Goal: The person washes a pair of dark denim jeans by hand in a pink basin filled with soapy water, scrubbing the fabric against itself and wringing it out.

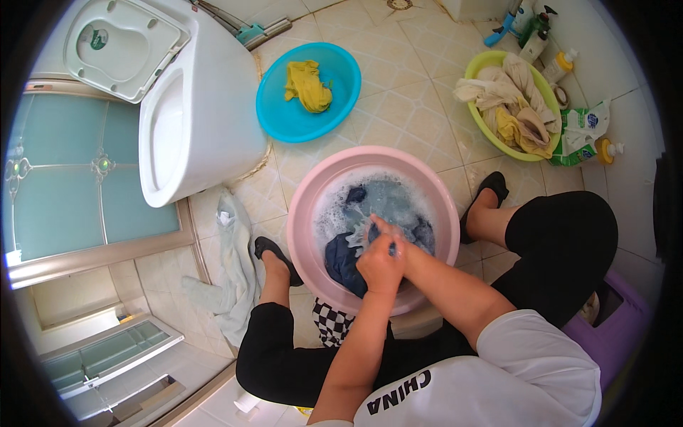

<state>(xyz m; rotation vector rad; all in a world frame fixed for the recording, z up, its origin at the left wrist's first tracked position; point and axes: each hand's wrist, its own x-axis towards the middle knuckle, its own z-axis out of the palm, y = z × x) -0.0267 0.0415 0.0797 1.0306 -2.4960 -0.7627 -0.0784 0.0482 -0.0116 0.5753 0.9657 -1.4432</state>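
A round pink basin [302, 213] between my feet holds sudsy, bluish water [388, 192]. Dark navy cloth [344, 262] lies partly under the water, bunched at the near left and showing again at the right side. Over the middle of the basin my left hand [380, 265] is closed in a fist on a piece of this navy cloth. My right hand [393, 238] presses against it from the right, its fingers bent around the same cloth, with one finger pointing forward. Little of the gripped cloth shows between the hands. Water splashes just left of them.
A blue basin [274, 117] with a yellow cloth [308, 87] stands ahead, beside the white toilet [220, 107]. A green basin [475, 128] of light-coloured clothes sits at the far right near bottles [560, 65]. Pale wet cloth [238, 263] lies on the left floor.
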